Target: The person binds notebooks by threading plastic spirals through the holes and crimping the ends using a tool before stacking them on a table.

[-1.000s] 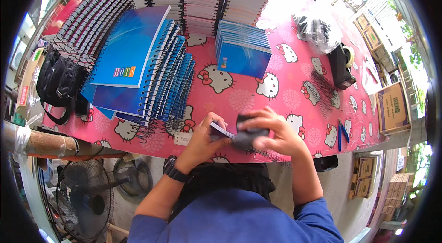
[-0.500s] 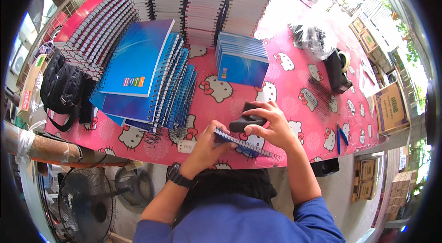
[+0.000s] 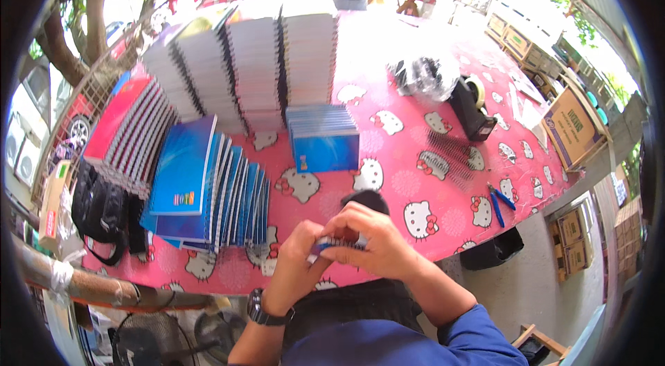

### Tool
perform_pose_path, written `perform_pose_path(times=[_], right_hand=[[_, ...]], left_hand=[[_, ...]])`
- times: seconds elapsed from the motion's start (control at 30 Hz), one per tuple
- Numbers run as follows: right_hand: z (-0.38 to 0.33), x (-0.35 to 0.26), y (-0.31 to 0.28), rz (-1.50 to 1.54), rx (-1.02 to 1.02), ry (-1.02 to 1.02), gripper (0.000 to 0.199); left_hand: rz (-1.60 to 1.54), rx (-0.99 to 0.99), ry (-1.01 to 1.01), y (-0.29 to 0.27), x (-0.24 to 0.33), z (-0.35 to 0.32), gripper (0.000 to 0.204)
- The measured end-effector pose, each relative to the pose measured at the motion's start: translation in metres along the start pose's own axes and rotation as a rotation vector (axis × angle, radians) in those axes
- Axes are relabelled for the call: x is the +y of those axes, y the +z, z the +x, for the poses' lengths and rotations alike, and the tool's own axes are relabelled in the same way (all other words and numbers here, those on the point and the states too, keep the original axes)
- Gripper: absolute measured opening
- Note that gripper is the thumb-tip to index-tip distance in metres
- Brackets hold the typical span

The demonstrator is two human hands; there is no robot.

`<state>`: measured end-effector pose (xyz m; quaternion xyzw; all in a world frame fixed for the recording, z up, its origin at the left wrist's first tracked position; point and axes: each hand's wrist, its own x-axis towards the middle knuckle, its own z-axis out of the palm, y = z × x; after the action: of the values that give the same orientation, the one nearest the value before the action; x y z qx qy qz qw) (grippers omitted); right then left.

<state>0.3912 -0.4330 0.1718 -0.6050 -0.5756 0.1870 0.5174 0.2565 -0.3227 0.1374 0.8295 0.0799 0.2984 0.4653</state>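
While fanned blue notebooks [image 3: 208, 193] look finished, your left hand [image 3: 298, 262] and right hand [image 3: 370, 245] both grip one small spiral notebook [image 3: 339, 245], probably unbound, beside loose wire coils [image 3: 447, 158].

Small blue spiral-bound notebook [image 3: 337, 245], mostly hidden; held edge-on above the table's near edge.

You will find the fanned notebooks [image 3: 208, 193] at centre left on the table [image 3: 409, 151]. The small notebook stack [image 3: 323, 138] lies right of them. The tape dispenser [image 3: 472, 108] sits upper right.

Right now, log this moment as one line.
left hand: holds spiral notebook | right hand: on it too | blue notebook stack behind
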Motion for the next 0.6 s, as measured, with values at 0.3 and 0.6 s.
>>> perform_pose_path(times=[0.3,0.6], right_hand=[[0.003,-0.012,-0.005,0.056,-0.031,-0.142,0.024],[0.001,-0.013,-0.003,-0.053,-0.115,-0.174,0.019]], left_hand=[[-0.046,0.063,-0.022,-0.008,0.017,-0.009,0.018],[-0.191,0.125,-0.201,-0.017,0.02,-0.015,0.024]])
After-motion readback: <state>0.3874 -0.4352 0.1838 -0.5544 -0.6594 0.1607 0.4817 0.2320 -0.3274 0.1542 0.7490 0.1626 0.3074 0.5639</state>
